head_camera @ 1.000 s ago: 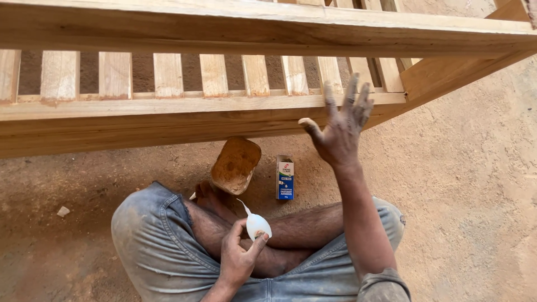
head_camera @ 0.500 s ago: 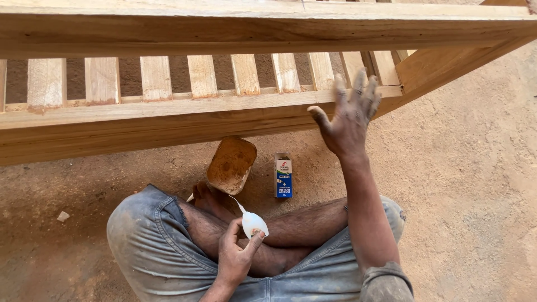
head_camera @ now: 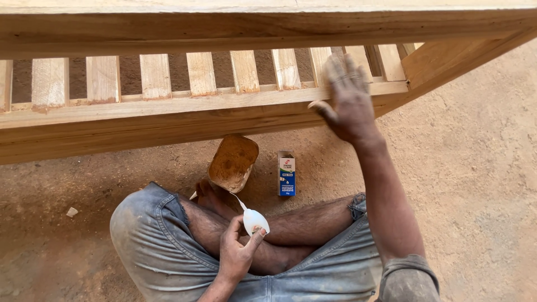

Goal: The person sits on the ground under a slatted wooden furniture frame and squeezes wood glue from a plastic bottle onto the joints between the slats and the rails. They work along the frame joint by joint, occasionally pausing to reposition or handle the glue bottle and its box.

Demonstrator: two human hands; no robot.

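I sit cross-legged on the ground in front of a wooden slatted frame (head_camera: 168,120). My left hand (head_camera: 238,251) rests over my lap and grips a small white squeeze bottle (head_camera: 254,220) with a thin nozzle that points up and left. My right hand (head_camera: 348,98) reaches forward with fingers spread and lies flat on the frame's lower rail near its right end. A container of brown sawdust (head_camera: 233,162) lies tilted on the ground by my foot. A small blue and white adhesive box (head_camera: 286,173) stands just right of it.
Several vertical slats (head_camera: 201,72) run between the frame's upper beam (head_camera: 251,28) and lower rail. An angled wooden leg (head_camera: 447,61) goes off at the upper right. Sandy dirt ground (head_camera: 481,168) spreads to the right. A small wood chip (head_camera: 71,212) lies at the left.
My right hand has moved up and forward from above the lower rail onto the rail itself. The view has shifted slightly. My left hand keeps the bottle in the same place.
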